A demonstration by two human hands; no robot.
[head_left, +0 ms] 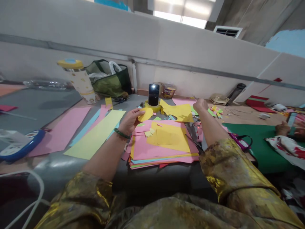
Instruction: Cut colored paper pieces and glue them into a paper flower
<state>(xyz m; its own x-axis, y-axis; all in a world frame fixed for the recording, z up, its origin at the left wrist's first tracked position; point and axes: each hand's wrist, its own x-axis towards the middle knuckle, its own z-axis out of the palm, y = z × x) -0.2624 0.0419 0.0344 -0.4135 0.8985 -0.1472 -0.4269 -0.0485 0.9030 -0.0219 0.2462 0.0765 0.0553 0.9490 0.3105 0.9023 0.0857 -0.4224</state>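
Observation:
My left hand [131, 120], with a green bead bracelet at the wrist, pinches a round yellow paper piece [145, 114]. My right hand [200, 105] is closed at the back right, beside a yellow sheet with cut-out edges [178, 111]; what its fingers hold, if anything, is hidden. Between my forearms lies a stack of coloured paper [143, 152], pink and yellow on top, with small scraps. Scissors [194, 142] rest at the stack's right side. A phone [153, 94] stands upright on a yellow holder behind the stack.
Pale yellow [96, 135] and pink strips [64, 127] lie on the left. Behind them stand a tumbler [79, 79] and a green bag [111, 81]. A noodle cup [168, 91] is by the wall. At far right, another person's hand [282, 128] holds a phone over a green mat [250, 136].

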